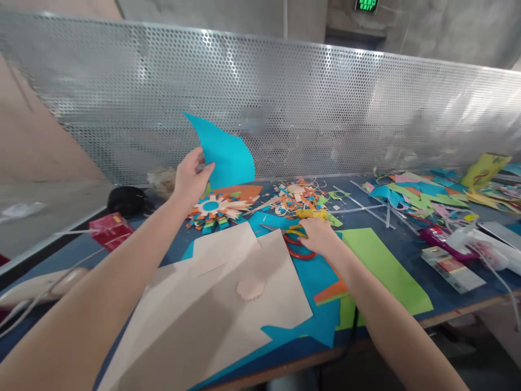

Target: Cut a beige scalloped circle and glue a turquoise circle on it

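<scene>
My left hand [190, 176] pinches the lower edge of a blue paper sheet [226, 152] and holds it up above the table, near the mesh screen. My right hand [319, 234] lies closed over scissors [299, 245] with red and yellow handles, which rest on the table. Between the hands sits a layered paper flower [214, 209] in orange, cream and blue. In front of me lie large cream paper sheets [228, 293] with a small scalloped cream disc [250, 288] on top.
A green sheet [382, 269] and blue and orange sheets lie right of the cream ones. Paper scraps [419, 193] cover the table's far right. A glue gun [484, 247], a small box [451, 269], a red carton [109, 231] and a perforated metal screen [325, 103] surround the work area.
</scene>
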Available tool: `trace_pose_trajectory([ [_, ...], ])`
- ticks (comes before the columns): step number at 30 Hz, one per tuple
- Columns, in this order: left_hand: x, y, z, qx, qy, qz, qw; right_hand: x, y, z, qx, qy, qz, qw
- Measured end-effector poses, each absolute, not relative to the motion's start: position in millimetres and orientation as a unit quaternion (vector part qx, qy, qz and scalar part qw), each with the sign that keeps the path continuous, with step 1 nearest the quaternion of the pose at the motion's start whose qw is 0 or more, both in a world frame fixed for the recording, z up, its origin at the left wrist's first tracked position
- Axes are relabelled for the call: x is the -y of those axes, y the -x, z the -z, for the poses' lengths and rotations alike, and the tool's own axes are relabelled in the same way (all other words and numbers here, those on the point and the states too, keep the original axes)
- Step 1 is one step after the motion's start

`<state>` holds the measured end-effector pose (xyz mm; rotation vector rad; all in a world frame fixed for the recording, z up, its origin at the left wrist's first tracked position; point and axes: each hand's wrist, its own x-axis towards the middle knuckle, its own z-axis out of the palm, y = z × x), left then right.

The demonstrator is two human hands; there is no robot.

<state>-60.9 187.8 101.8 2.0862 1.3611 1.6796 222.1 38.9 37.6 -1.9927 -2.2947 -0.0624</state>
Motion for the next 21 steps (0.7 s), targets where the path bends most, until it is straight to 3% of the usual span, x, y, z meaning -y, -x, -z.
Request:
trace_pose_trajectory([
  [7,-131,31,-95,-0.381,-0.692,-0.585,0.184,-35,-216,-40,0.784,0.62,0.016,-0.012],
  [16,-86,12,-58,-0.348,-0.664,-0.573,0.331,-32,-210,-35,0.799,0.601,0.006,-0.01],
  [21,-75,10,-31,-0.361,-0.632,-0.601,0.33,-34,-204,-32,0.788,0.616,0.006,-0.005],
])
